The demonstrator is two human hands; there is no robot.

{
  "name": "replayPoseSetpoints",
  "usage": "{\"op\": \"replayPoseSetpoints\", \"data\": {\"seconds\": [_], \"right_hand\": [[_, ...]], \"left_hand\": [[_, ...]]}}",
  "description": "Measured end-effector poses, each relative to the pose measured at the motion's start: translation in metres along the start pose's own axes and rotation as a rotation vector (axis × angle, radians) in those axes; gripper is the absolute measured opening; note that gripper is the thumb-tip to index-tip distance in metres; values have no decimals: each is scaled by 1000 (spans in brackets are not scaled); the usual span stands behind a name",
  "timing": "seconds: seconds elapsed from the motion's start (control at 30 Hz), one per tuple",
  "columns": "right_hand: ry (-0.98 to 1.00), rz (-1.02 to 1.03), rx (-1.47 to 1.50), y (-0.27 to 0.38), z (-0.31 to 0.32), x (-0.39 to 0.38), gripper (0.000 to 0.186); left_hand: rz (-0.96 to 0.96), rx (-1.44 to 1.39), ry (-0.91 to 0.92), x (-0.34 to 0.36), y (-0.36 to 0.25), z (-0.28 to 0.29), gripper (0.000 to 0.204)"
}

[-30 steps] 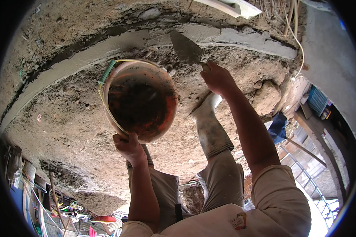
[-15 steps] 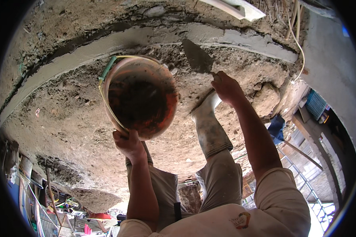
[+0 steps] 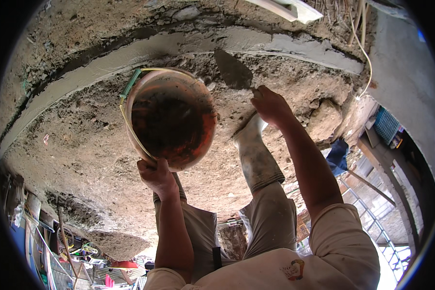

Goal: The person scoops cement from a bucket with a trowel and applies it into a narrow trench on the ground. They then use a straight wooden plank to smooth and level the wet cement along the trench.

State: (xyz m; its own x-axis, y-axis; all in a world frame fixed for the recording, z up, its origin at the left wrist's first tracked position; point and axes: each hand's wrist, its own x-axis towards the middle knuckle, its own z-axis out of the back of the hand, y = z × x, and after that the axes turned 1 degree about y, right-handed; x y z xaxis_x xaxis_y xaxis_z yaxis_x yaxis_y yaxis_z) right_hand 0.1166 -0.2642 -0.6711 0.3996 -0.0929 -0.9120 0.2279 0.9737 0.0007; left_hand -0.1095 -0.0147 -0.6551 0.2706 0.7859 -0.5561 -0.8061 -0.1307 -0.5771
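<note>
My left hand [image 3: 158, 179] grips the near rim of a round bucket [image 3: 205, 145], tipped so that its dark, dirty inside faces me. Orange shows through the grime on the inner wall. A yellowish wire handle with a green grip [image 3: 130, 84] hangs along the bucket's left side. My right hand [image 3: 271, 105] is closed around the handle of a pointing trowel [image 3: 234, 70]. The trowel's dark, mortar-smeared blade points up and left, apart from the bucket. Beyond both runs a curved band of smooth grey mortar [image 3: 145, 52].
Rough brown earth [image 3: 96, 150] spreads under me, with my rubber boot [image 3: 256, 154] on it. A pale long object [image 3: 295, 10] lies at the top. A light cable [image 3: 366, 53] hangs at the right near a grey wall [image 3: 403, 72]. Dark blue cloth [image 3: 338, 157] lies beyond my right arm.
My right hand has moved slightly left with the trowel, bringing the blade closer to the bucket. The bucket and my left hand have hardly moved.
</note>
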Motion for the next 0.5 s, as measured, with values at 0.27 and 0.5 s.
{"op": "replayPoseSetpoints", "data": {"seconds": [0.27,0.5], "right_hand": [[-10,61,-36,-13,-4,13,43],[28,22,-19,4,6,7,41]], "left_hand": [[-13,19,-20,-3,-14,-5,25],[-25,-1,-24,-1,-7,-3,23]]}}
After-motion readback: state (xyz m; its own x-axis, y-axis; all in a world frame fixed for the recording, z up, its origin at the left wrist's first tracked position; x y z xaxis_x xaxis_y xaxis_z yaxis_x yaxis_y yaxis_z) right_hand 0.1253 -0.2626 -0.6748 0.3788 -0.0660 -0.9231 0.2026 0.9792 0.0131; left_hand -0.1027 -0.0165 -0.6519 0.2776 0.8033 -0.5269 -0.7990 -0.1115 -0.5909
